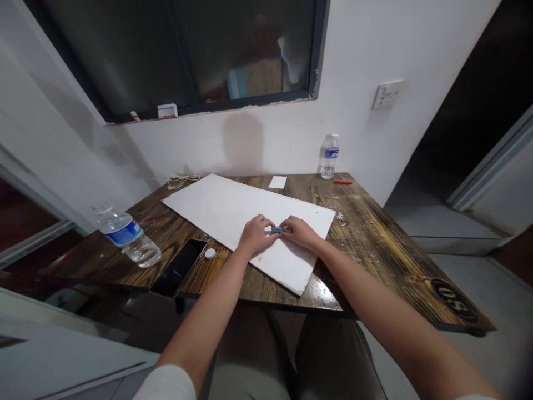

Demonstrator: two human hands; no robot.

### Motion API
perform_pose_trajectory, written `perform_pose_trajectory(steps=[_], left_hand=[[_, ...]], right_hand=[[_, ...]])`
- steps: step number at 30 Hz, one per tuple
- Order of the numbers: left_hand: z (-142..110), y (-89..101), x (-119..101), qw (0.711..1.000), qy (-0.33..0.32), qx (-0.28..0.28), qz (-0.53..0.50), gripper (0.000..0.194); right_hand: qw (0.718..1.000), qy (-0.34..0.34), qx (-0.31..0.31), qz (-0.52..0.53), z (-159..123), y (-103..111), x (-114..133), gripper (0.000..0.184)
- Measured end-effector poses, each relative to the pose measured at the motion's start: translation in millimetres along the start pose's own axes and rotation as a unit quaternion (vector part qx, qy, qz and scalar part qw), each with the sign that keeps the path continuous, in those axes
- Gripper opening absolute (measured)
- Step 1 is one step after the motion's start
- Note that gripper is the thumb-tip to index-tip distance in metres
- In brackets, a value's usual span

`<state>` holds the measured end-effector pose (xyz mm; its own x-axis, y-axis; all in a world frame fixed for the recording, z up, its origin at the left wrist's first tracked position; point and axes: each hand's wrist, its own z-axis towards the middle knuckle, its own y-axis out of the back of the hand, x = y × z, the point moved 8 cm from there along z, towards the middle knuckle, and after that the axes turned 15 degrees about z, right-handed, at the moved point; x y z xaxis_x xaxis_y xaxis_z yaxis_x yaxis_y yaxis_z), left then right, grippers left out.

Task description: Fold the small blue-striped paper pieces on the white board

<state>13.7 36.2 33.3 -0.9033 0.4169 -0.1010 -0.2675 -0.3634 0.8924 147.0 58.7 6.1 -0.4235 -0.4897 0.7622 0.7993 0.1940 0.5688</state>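
Note:
Both hands meet over a white board (233,203) that lies slantwise on the wooden table. Between my fingertips is a small blue-grey bar (278,229), too small to tell its kind. My left hand (256,236) pinches its left end. At the right end, my right hand (300,232) grips it with thumb and fingers closed. The bar is level, at or just above the board's surface; I cannot tell whether it touches. Part of each end is hidden by the fingers.
A water bottle (127,233) and a black phone (179,268) stand left, beside a white cap (210,253). Another bottle (330,156), a red stick (343,181) and a white card (277,182) are at the back. Small scraps (340,215) and a cable (181,180) lie on the table (387,261).

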Motion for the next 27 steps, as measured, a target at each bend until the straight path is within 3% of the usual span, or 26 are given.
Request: perform_pose_trajectory(steps=[10, 16, 20, 24, 27], left_hand=[[0.8, -6.7, 2.7, 0.998, 0.009, 0.019, -0.062, 0.007], [2.9, -8.0, 2.4, 0.990, -0.003, 0.023, -0.138, 0.004], [4.1, -7.9, 1.5, 0.984, 0.000, 0.031, -0.177, 0.004], [2.8, -8.7, 2.6, 0.981, 0.026, 0.039, -0.186, 0.007], [0.4, -10.0, -0.6, 0.980, 0.027, 0.063, -0.189, 0.015]], right_hand=[[1.000, -0.009, -0.014, 0.022, 2.0, 3.7, -0.6, 0.007], [0.993, -0.018, -0.045, 0.104, 3.3, 9.2, -4.8, 0.003], [0.981, -0.036, -0.056, 0.180, 3.0, 7.9, -11.7, 0.011], [0.978, -0.018, -0.061, 0.196, 2.7, 9.2, -9.7, 0.014], [0.988, 0.036, -0.053, 0.140, 1.7, 13.4, 3.3, 0.009]])
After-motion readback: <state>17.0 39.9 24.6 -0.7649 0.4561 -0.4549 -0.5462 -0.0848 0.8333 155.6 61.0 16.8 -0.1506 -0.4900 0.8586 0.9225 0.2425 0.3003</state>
